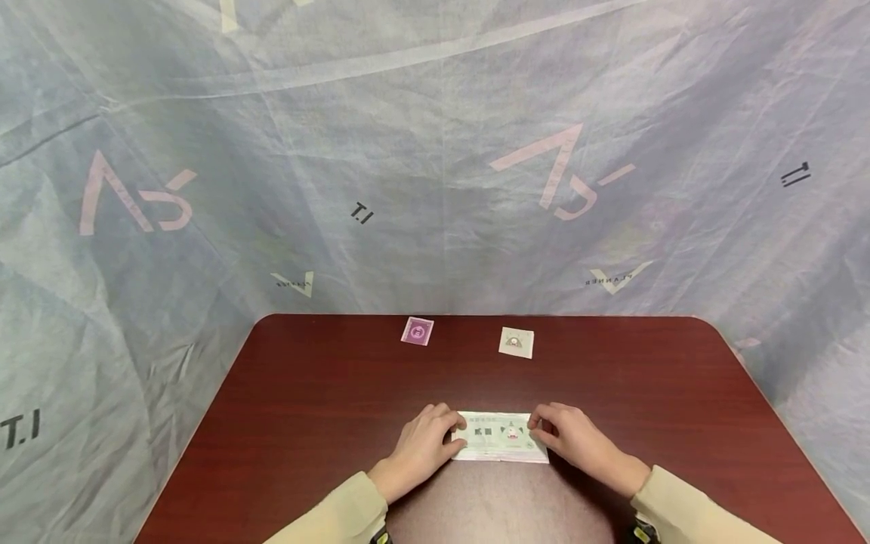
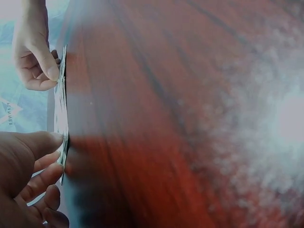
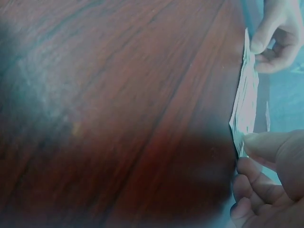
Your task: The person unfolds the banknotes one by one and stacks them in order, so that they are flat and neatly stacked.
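Left hand (image 1: 423, 442) and right hand (image 1: 581, 440) pinch opposite ends of the paper stack (image 1: 496, 447), lower centre of the frame.
Its edges look uneven, so lopsided pressure could splay it across the table (image 1: 306, 408); the purple square (image 1: 418, 332) and pale square (image 1: 516, 343) lie higher up.

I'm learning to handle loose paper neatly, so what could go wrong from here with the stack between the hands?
The pale green-and-white rectangular paper stack shows layered edges that do not line up perfectly, so some pieces might slide out. The left hand and right hand hold only its two ends, so pushing inward could perhaps buckle the thin paper.
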Tool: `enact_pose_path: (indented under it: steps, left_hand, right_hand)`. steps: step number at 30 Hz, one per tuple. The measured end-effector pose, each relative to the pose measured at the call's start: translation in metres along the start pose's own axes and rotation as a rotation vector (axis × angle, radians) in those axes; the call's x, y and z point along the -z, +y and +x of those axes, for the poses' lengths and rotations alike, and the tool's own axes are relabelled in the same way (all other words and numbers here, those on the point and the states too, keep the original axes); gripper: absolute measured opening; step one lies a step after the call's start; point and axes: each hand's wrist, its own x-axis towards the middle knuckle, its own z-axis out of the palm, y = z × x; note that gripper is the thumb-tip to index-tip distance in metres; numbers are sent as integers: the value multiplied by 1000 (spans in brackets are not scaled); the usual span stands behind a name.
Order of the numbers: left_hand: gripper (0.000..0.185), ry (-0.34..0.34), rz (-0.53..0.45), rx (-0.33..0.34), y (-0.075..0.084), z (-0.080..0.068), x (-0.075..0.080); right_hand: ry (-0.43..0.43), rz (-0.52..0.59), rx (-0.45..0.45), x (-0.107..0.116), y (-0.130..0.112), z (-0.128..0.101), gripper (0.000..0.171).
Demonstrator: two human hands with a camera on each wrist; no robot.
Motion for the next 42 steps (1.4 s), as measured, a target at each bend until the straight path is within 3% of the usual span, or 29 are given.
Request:
enact_pose_path:
  steps: [4, 13, 26, 35, 42]
  left_hand:
    - [18, -6, 2, 6, 0, 0, 0]
    - [16, -1, -9, 18, 3, -2, 1]
    - [18, 20, -2, 14, 3, -4, -2]
    - [18, 20, -8, 1, 3, -3, 1]
    - [18, 19, -12, -4, 2, -3, 0]
  right_hand:
    - [0, 10, 5, 4, 4, 3, 15]
    - [10, -11, -100, 24, 20, 18, 9]
    - [72, -57, -178, 47, 57, 59, 3]
    - [67, -51, -230, 45, 85, 87, 5]
    - [59, -39, -295, 39, 100, 105, 18]
